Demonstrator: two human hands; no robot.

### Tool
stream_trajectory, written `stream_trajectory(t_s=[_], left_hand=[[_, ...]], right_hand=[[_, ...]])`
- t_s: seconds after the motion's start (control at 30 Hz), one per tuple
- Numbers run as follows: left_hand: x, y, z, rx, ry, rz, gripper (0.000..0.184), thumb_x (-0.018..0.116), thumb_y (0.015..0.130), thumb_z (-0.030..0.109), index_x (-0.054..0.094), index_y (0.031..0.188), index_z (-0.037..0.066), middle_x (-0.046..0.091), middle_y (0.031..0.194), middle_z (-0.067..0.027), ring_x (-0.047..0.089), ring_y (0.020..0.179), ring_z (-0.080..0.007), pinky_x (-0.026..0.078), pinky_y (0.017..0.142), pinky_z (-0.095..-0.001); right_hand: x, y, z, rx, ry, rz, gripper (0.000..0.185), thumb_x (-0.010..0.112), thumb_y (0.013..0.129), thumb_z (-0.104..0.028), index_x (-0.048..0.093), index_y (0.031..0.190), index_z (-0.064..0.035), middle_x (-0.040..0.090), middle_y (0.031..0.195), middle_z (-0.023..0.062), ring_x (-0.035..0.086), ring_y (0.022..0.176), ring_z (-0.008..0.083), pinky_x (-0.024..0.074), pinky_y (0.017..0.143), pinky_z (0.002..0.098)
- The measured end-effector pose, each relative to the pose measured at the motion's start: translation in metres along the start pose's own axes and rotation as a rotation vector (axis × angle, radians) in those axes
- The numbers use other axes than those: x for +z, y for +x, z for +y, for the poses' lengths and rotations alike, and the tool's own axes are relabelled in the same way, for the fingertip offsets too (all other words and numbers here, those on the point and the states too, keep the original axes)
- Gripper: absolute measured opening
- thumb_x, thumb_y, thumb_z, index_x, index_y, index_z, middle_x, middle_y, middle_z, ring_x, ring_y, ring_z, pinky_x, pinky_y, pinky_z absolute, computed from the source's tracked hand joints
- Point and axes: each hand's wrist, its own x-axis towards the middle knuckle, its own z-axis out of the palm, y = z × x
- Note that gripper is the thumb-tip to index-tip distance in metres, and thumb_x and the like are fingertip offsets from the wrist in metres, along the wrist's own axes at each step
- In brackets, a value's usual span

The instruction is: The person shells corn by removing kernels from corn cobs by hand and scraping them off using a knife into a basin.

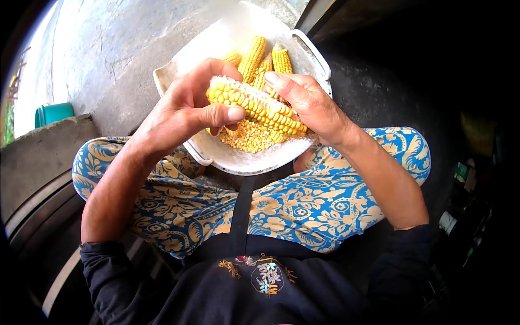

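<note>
Yellow ear of corn (255, 112), part-stripped, sat upper centre of the frame, my left hand (187, 100) and right hand (313, 104) curled round its ends; shelling seemed underway, next calling for thumb pressure

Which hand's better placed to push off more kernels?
Left hand, probably: its thumb lies on the kernel-covered side of the partly stripped yellow corn cob. The right hand holds the opposite end, its thumb near the pale upper strip.
</note>
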Motion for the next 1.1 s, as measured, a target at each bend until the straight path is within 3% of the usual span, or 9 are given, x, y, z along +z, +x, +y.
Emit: stream_trajectory(t_s=[0.17, 0.23, 0.37, 0.4, 0.5, 0.63, 0.7, 0.9, 1.1], left_hand=[[-0.01, 0.0, 0.005, 0.014, 0.028, -0.007, 0.047, 0.074, 0.077, 0.03, 0.047, 0.108, 0.007, 0.058, 0.082, -0.0009, 0.055, 0.067, -0.0064, 0.041, 0.054, -0.0178], [-0.017, 0.0, 0.003, 0.035, 0.046, 0.0, 0.047, 0.073, 0.078, 0.029, 0.047, 0.11, 0.006, 0.058, 0.085, -0.001, 0.054, 0.068, -0.0059, 0.04, 0.054, -0.0176], [-0.018, -0.001, 0.001, 0.008, 0.009, -0.008, 0.043, 0.071, 0.08, 0.02, 0.05, 0.114, 0.008, 0.057, 0.087, -0.001, 0.052, 0.072, -0.0081, 0.043, 0.06, -0.022], [-0.016, -0.002, 0.001, -0.016, 0.009, 0.006, 0.043, 0.071, 0.08, 0.02, 0.05, 0.115, 0.008, 0.057, 0.088, -0.0011, 0.052, 0.072, -0.008, 0.043, 0.06, -0.0219], [-0.013, -0.001, 0.002, 0.031, 0.048, 0.002, 0.047, 0.071, 0.08, 0.027, 0.047, 0.114, 0.006, 0.058, 0.088, -0.0007, 0.057, 0.073, -0.006, 0.042, 0.055, -0.0171], [-0.018, -0.001, 0.003, 0.019, 0.043, -0.015, 0.048, 0.071, 0.08, 0.029, 0.047, 0.115, 0.006, 0.058, 0.087, -0.0009, 0.057, 0.073, -0.0064, 0.042, 0.056, -0.0171], [-0.02, -0.002, 0.004, 0.043, 0.07, 0.003, 0.043, 0.069, 0.082, 0.023, 0.049, 0.117, 0.009, 0.059, 0.09, -0.0027, 0.055, 0.072, -0.0089, 0.045, 0.06, -0.0222], [-0.019, -0.004, 0.005, 0.007, 0.092, 0.064, 0.04, 0.066, 0.083, 0.026, 0.051, 0.115, 0.007, 0.061, 0.09, -0.0049, 0.056, 0.071, -0.0103, 0.045, 0.059, -0.0225], [-0.015, -0.007, 0.007, -0.087, 0.015, 0.037, 0.042, 0.066, 0.084, 0.027, 0.05, 0.116, 0.005, 0.06, 0.088, -0.0043, 0.055, 0.072, -0.0102, 0.044, 0.06, -0.0226]], right_hand=[[0.005, -0.005, -0.013, 0.036, 0.185, -0.021, 0.053, 0.044, 0.094, -0.045, 0.055, 0.11, 0.0042, 0.064, 0.097, 0.0079, 0.062, 0.086, 0.01, 0.0487, 0.077, 0.0209], [0.003, -0.003, -0.008, -0.103, -0.051, -0.071, 0.058, 0.047, 0.091, -0.052, 0.054, 0.107, 0.0041, 0.063, 0.094, 0.0078, 0.062, 0.082, 0.0113, 0.0495, 0.075, 0.0226], [0.004, -0.003, -0.009, -0.108, -0.393, -0.035, 0.052, 0.051, 0.087, -0.053, 0.058, 0.092, -0.0011, 0.059, 0.078, 0.0049, 0.059, 0.073, 0.0118, 0.0482, 0.068, 0.0264], [0.001, -0.003, -0.005, -0.095, -0.433, -0.025, 0.045, 0.049, 0.09, -0.046, 0.06, 0.091, -0.0024, 0.059, 0.075, 0.0052, 0.059, 0.074, 0.0107, 0.0468, 0.068, 0.0252], [0.0, -0.001, 0.002, -0.164, -0.307, 0.058, 0.043, 0.046, 0.094, -0.042, 0.06, 0.094, -0.0012, 0.061, 0.08, 0.0061, 0.059, 0.079, 0.0102, 0.0468, 0.071, 0.024], [0.003, -0.002, 0.001, -0.146, -0.18, 0.015, 0.043, 0.044, 0.095, -0.041, 0.06, 0.099, -0.001, 0.062, 0.085, 0.0074, 0.06, 0.083, 0.0105, 0.0464, 0.076, 0.0228], [0.003, -0.004, -0.007, -0.064, -0.063, -0.032, 0.047, 0.046, 0.093, -0.045, 0.059, 0.104, -0.001, 0.062, 0.088, 0.0085, 0.06, 0.083, 0.0114, 0.048, 0.075, 0.0244], [0.004, -0.004, -0.003, -0.192, -0.454, 0.023, 0.048, 0.052, 0.089, -0.05, 0.057, 0.093, -0.0026, 0.061, 0.081, 0.0096, 0.06, 0.079, 0.0131, 0.0494, 0.068, 0.0273], [0.005, -0.006, 0.002, -0.198, -0.388, 0.018, 0.046, 0.049, 0.091, -0.047, 0.057, 0.09, -0.0017, 0.058, 0.074, 0.0065, 0.056, 0.072, 0.0122, 0.0455, 0.064, 0.0275]])
